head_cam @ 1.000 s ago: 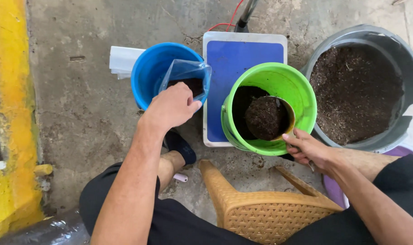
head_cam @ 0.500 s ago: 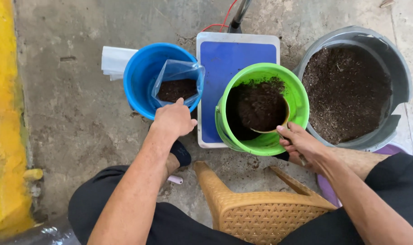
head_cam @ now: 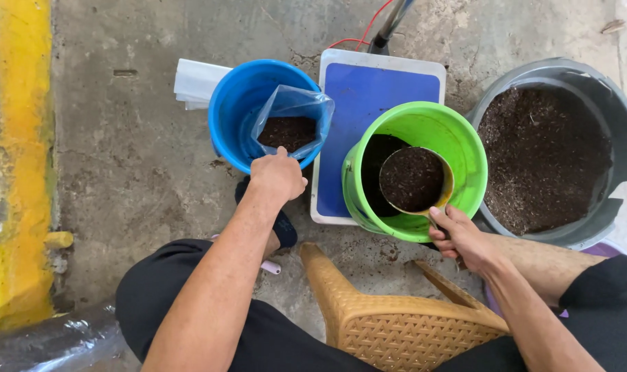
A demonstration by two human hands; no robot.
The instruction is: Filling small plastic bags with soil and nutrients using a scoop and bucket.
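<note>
Soil fills the scoop [head_cam: 411,179], gripped by the right hand [head_cam: 465,240] over the green bucket [head_cam: 465,148]. Left hand [head_cam: 277,176] pinches the bag [head_cam: 290,117] open in the blue bucket [head_cam: 230,103]. Judged next: carry across level, tip in.

Soil-filled scoop [head_cam: 412,179] — open bag [head_cam: 290,124]

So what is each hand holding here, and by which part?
The left hand grips the near rim of the clear plastic bag. The right hand holds the soil-filled scoop by its handle.
</note>
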